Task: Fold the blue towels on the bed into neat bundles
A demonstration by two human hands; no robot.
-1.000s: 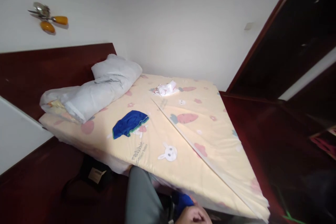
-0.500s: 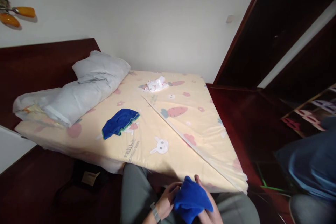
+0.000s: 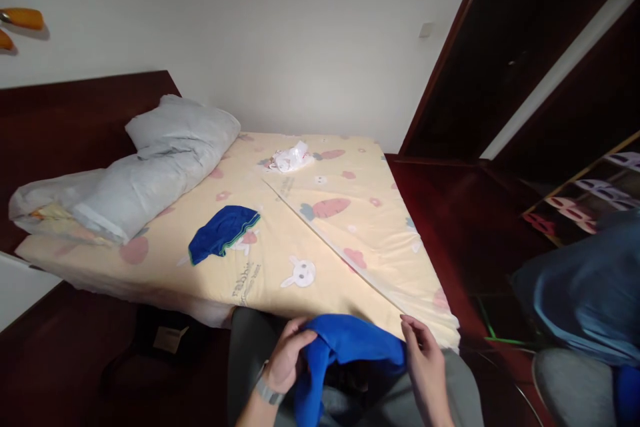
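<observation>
Left hand: the left hand (image 3: 284, 360), a grey watch (image 3: 270, 392) on its wrist, grasps the left end of the blue cloth (image 3: 360, 337) – thumb and fingers closing on its upper edge.
Right hand: the right hand (image 3: 426, 370) grasps the opposite end of the cloth at its edge; the fingers are bent and bunched there.
Blue cloth: spread between the two hands, above the lap in grey trousers (image 3: 460, 387) and just beside the bed's near edge; one part hangs down below the left hand.
Bed: the patterned sheet (image 3: 320, 307) shows rabbits and carrots, a long fold running diagonally across it; a dark-blue garment (image 3: 225, 230) with green trim lies flat on the left half; a crumpled white bag (image 3: 293, 157) lies near the far edge.
Headboard side: a bulky grey bundle (image 3: 165, 167) lies along the dark headboard (image 3: 75, 107).
Right side: another person's blue clothing (image 3: 585, 293) is partly in view – beyond it, rows of shoes (image 3: 573, 210).
</observation>
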